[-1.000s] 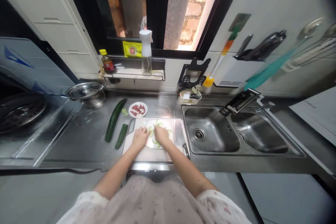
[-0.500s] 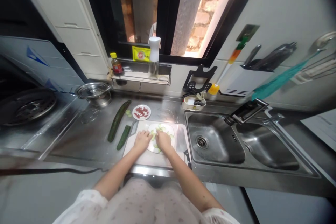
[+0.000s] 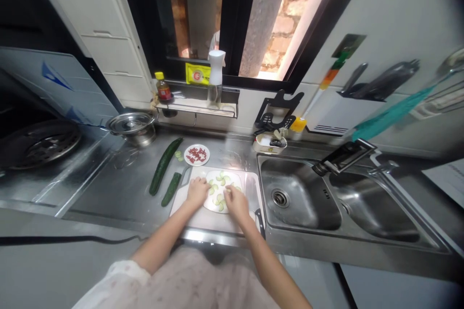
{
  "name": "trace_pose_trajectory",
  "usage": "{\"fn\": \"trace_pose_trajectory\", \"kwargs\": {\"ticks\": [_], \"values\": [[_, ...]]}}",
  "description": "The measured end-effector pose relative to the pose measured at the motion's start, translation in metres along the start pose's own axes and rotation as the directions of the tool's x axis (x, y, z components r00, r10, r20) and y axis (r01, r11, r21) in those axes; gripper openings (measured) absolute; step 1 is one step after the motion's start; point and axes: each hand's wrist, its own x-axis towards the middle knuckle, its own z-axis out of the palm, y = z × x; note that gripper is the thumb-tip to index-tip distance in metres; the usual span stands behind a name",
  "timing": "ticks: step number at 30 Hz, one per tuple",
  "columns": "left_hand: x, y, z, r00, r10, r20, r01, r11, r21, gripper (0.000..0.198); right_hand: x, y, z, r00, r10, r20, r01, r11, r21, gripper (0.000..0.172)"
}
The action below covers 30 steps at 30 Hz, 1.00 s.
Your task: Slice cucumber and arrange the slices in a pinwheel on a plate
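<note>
On a white cutting board [image 3: 232,226] stands a white plate [image 3: 227,181]. Thin pale-green cucumber slices [image 3: 219,200] lie on it in small pinwheel-like groups. My left hand [image 3: 197,193] is at the plate's left rim, palm down, its fingers bent and closed against the edge. My right hand [image 3: 237,204] is over the plate's right part, thumb and fingers pinched together at a slice that the fingers largely cover. A black-handled knife [image 3: 259,222] lies at the board's right edge. Left of the board are a long cucumber [image 3: 165,166] and a shorter cucumber piece [image 3: 171,189].
A small plate of red bits [image 3: 207,160] stands behind the board, beside loose cucumber slices [image 3: 179,155]. A double sink [image 3: 297,193] with a black faucet [image 3: 340,157] is on the right. A lidded steel pot [image 3: 139,133] stands back left, near the stove [image 3: 39,147].
My right hand has moved slightly right and toward me, uncovering more slices on the plate. My left hand stays at the plate's left rim. The view has shifted slightly.
</note>
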Motion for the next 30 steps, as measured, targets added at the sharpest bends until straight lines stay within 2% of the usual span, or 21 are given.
{"fn": "trace_pose_trajectory", "kwargs": {"ticks": [5,9,13,17,22,30], "values": [[0.015,-0.008,0.002,0.973,-0.206,-0.101,0.192,0.973,-0.128,0.031,-0.004,0.011,0.0,0.999,0.018,-0.034,-0.016,0.997,0.069,0.034],[0.034,-0.03,-0.002,0.893,-0.421,-0.159,0.383,0.897,-0.219,0.032,-0.007,0.016,0.001,0.998,0.013,-0.067,-0.003,0.99,0.144,0.033],[0.054,-0.049,-0.009,0.839,-0.527,-0.131,0.484,0.835,-0.26,0.033,-0.009,0.019,0.001,0.997,0.029,-0.075,-0.016,0.985,0.17,0.033],[0.075,-0.06,-0.013,0.816,-0.567,-0.114,0.523,0.807,-0.274,0.032,-0.01,0.02,0.001,0.997,0.027,-0.077,-0.012,0.981,0.193,0.033],[0.099,-0.07,-0.016,0.831,-0.548,-0.098,0.511,0.82,-0.258,0.032,-0.009,0.019,-0.001,0.996,0.026,-0.083,-0.007,0.976,0.22,0.032],[0.131,-0.081,-0.016,0.923,-0.374,-0.087,0.36,0.922,-0.143,0.033,-0.01,0.022,-0.007,0.99,-0.009,-0.143,0.047,0.962,0.27,0.032]]}}
